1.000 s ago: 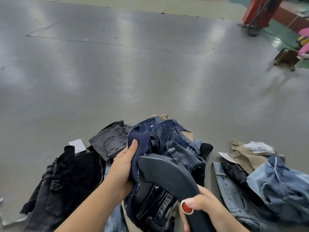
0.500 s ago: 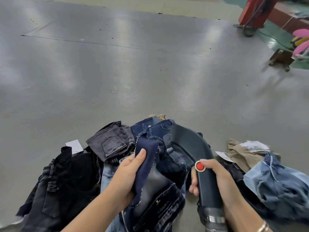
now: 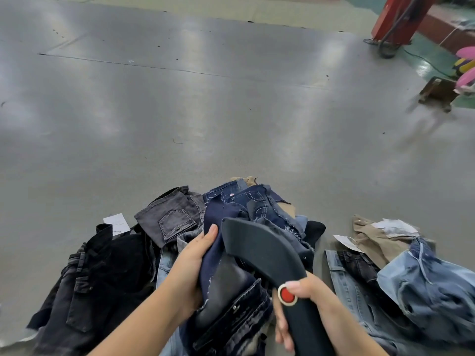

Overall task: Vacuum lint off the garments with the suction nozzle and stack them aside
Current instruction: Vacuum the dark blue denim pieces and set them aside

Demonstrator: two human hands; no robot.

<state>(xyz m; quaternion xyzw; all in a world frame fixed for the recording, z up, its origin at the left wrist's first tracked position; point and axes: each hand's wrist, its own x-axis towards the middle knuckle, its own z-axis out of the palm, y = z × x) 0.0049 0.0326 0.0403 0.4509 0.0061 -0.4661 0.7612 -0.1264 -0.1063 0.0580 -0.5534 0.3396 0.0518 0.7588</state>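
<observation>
The left hand (image 3: pixel 195 255) grips a fold of the navy jeans (image 3: pixel 223 278), thumb up along the cloth and fingers curled out of sight behind it, holding the piece up from the middle heap near the person. To its left lies a black pair (image 3: pixel 102 273) on the surface (image 3: pixel 231 104), with a grey pair (image 3: pixel 172 217) and a paper tag (image 3: pixel 117 223) just beyond. The nozzle (image 3: pixel 259 245) has its wide mouth against the navy cloth, just right of the thumb. To do this pass well, the left hand should keep the fold taut so suction does not swallow loose fabric, and the mouth should travel flat along the cloth in slow strokes, covering seams and frayed hems where lint likely gathers. The right hand (image 3: pixel 305 299) is wrapped round the nozzle's handle, thumb beside the red button (image 3: pixel 287 294); a steady wrist matters more than force. Far right, light blue jeans (image 3: pixel 424 283) and a tan pair (image 3: pixel 377 240) lie in a separate pile, probably the stack for finished pieces, so the navy pair would go there once clean.
</observation>
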